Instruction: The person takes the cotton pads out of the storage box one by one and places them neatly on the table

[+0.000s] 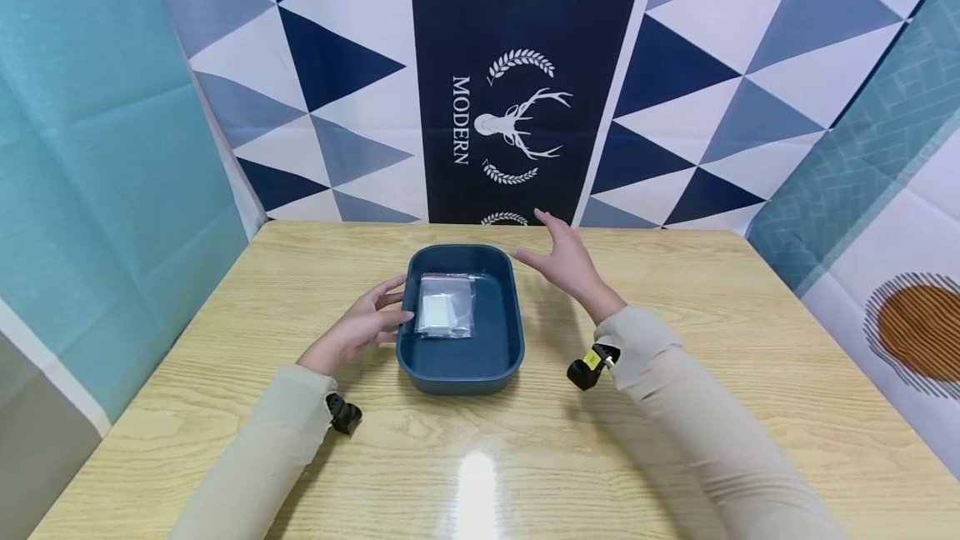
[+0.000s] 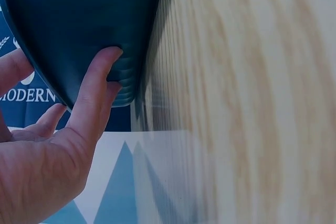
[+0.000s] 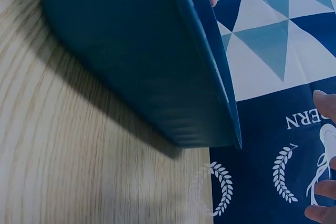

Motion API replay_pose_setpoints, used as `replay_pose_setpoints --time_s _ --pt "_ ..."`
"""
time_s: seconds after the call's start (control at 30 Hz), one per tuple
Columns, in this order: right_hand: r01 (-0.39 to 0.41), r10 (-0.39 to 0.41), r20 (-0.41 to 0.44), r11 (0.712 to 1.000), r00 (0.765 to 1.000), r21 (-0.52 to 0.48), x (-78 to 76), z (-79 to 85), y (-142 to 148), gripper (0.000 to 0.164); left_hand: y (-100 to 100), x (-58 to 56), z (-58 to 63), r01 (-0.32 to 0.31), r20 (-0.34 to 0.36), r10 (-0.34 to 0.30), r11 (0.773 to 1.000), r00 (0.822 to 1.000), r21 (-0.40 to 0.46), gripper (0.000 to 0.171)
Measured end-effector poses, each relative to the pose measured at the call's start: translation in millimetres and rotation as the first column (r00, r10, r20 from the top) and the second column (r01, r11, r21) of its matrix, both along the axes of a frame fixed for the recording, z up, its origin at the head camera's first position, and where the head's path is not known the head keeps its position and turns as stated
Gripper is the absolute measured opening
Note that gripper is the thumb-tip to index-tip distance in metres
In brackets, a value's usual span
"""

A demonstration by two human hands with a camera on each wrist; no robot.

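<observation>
A dark blue rectangular plastic tray point(image 1: 495, 348) with rounded corners rests on the table. On the left part of its floor lies a clear plastic bag point(image 1: 462, 294) with something white and flat inside. My left hand point(image 1: 358, 327) holds the tray's left side, its thumb over the rim and fingertips against the outer wall. The left wrist view shows those fingers point(image 2: 92, 93) on the ribbed side. To the right of the tray, my right hand point(image 1: 570, 265) is raised, thumb and fingers spread, holding nothing. Only the fingertips point(image 3: 328, 103) of it show in the right wrist view.
The light wooden table point(image 1: 675, 332) ends at a patterned cloth backdrop point(image 1: 495, 107) with triangles and a deer print. A teal sheet point(image 1: 112, 148) hangs on the left. A black wrist camera point(image 1: 585, 369) is strapped to my right sleeve.
</observation>
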State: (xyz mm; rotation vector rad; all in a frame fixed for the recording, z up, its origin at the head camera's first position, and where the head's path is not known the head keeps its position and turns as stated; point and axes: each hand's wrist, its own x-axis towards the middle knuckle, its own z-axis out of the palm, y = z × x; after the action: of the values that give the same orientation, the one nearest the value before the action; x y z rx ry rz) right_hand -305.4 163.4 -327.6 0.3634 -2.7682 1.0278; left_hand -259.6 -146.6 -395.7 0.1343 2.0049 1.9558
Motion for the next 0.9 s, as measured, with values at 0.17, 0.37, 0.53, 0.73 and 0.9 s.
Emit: replay_pose_setpoints --time_s 0.17,0.37,0.53,0.73,0.9 --pt "0.018 -0.018 0.011 0.998 1.000 -0.052 -3.1 0.8 -7.8 0.078 0.5 -0.4 0.8 0.001 0.001 -0.001 1.000 1.000 0.004 0.068" --pt "0.019 -0.019 0.006 0.996 1.000 -0.091 -6.8 3.0 -18.5 0.077 1.0 -0.5 0.6 0.005 -0.001 -0.005 1.000 1.000 0.007 0.069" --pt "0.011 -0.008 0.021 0.989 1.000 -0.145 -8.8 4.9 -27.0 0.076 0.5 -0.1 0.0 0.010 -0.003 -0.010 1.000 1.000 0.008 0.069" --pt "0.006 0.008 0.057 0.972 0.998 -0.233 -13.2 4.1 -35.8 0.075 -0.4 -0.2 0.4 0.006 -0.004 -0.006 1.000 1.000 0.015 0.070" --pt "-0.001 0.038 0.108 0.945 0.993 -0.326 -17.9 4.2 -45.1 0.075 -1.6 -0.2 0.5 0.008 -0.007 -0.008 1.000 1.000 0.014 0.070"
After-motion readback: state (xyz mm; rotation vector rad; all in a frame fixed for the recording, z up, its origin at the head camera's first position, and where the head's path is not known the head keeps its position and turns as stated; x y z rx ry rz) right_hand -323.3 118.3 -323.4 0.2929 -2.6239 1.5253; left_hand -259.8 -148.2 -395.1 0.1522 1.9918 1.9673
